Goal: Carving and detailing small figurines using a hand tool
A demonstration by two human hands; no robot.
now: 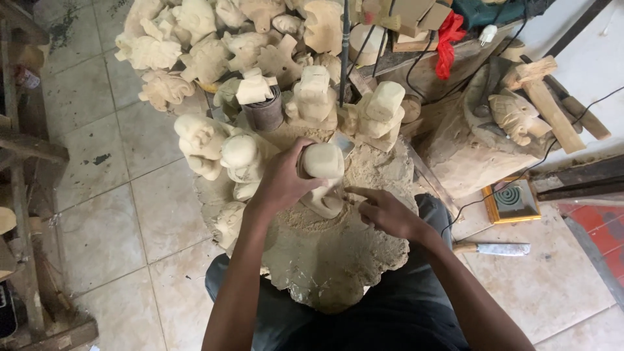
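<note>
Two hands: both on one pale carving, head view only.
Left hand (281,183): fingers wrapped tight round the blocky top of the carving (323,179), holding it upright.
Right hand (383,211): fingers curled narrow, forefinger stretched out to the carving's lower part; a tool in the grip, cannot tell.
Carving: between the two hands, its base on the stump (331,253), wood dust all round it.
Beyond the fingertips: unfinished figures (244,156) just left of the left hand, more piled further out, a dark tin (264,112) among them.
Right of the right hand: knife (493,247) on the floor tiles, well apart; a mallet (543,97) on a log beyond it.
Below the wrists: dark trousers (390,312), stump resting against the lap.
</note>
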